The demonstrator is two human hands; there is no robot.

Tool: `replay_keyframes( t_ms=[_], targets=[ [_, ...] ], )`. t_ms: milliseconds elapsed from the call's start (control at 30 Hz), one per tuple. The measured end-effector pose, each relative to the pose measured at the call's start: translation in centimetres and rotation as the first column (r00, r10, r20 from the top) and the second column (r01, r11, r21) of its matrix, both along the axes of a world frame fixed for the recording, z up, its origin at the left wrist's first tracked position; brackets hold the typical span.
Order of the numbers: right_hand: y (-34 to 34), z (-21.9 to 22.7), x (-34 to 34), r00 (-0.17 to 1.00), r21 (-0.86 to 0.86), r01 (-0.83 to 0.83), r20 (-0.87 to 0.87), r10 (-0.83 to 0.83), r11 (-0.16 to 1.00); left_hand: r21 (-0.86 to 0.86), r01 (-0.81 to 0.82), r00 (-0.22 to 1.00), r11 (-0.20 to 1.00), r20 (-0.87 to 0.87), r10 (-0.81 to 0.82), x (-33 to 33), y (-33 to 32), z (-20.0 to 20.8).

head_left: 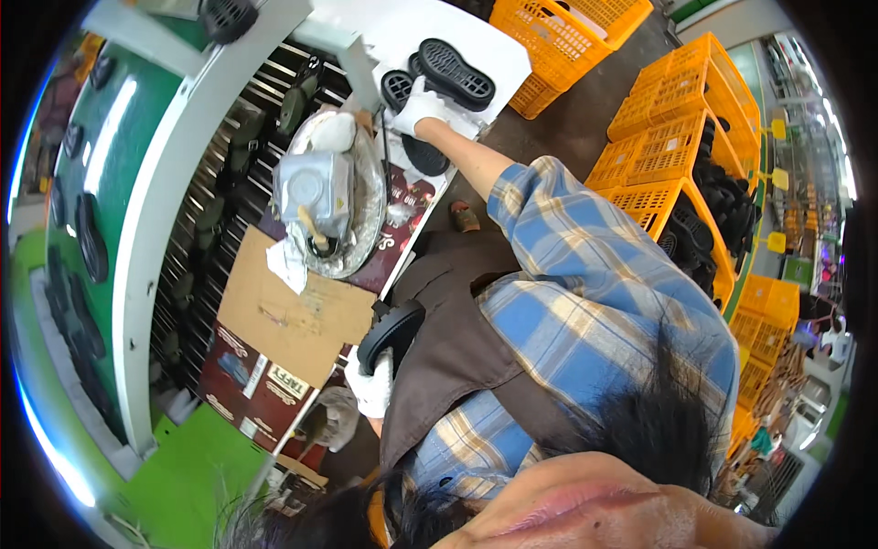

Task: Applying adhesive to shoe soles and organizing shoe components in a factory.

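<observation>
while the white-gloved left hand point(370, 386) is at the view's seven o'clock, its fingers holding a dark sole point(393, 335), the right hand point(421, 112), gloved too, is at twelve, against more soles point(457, 75) on the white surface point(402, 23); whether its fingers grip one i cannot tell. a foil tray point(374, 229) bearing a metal box point(315, 183) sits toward ten, cardboard point(302, 339) near nine, orange-yellow crates point(672, 163) at two.

Bright indoor light surrounds me here, leaving white glare along the green surface point(128, 165) at left. Straight edges bow toward a black, rounded border; the far right looks soft.
</observation>
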State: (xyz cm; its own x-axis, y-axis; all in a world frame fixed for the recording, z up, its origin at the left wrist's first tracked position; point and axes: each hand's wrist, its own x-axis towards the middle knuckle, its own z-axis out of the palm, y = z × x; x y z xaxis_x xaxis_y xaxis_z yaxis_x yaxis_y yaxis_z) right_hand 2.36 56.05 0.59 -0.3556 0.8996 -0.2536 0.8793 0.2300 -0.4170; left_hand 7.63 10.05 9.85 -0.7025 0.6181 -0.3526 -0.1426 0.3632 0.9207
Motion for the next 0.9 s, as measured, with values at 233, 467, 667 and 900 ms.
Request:
replay_keyframes(
  t_ms=[233, 467, 667, 900],
  targets=[
    [2.7, 0.4, 2.8, 0.915, -0.244, 0.011, -0.390, -0.108, 0.970, -0.162, 0.016, 1.000, 0.987, -0.024, -0.020, 1.1, 5.1, 4.1],
    [2.6, 5.9, 7.1, 0.433, -0.487, -0.448, -0.852, -0.295, 0.750, -0.247, 0.053, 0.989, 0.968, -0.123, -0.085, 1.2, 7.6, 4.5],
    [0.5, 9.9, 10.9, -0.019, -0.442, -0.840, -0.557, -0.830, 0.315, -0.217, 0.141, 0.982, 0.966, -0.093, -0.164, 0.5, 10.5, 5.4],
    [-2.3, 14.4, 10.9, 0.081, -0.383, -0.922, -0.338, -0.938, 0.059, -0.150, 0.084, 0.996, 0.985, -0.030, -0.089, 1.0, 9.9, 5.0]
  ],
)
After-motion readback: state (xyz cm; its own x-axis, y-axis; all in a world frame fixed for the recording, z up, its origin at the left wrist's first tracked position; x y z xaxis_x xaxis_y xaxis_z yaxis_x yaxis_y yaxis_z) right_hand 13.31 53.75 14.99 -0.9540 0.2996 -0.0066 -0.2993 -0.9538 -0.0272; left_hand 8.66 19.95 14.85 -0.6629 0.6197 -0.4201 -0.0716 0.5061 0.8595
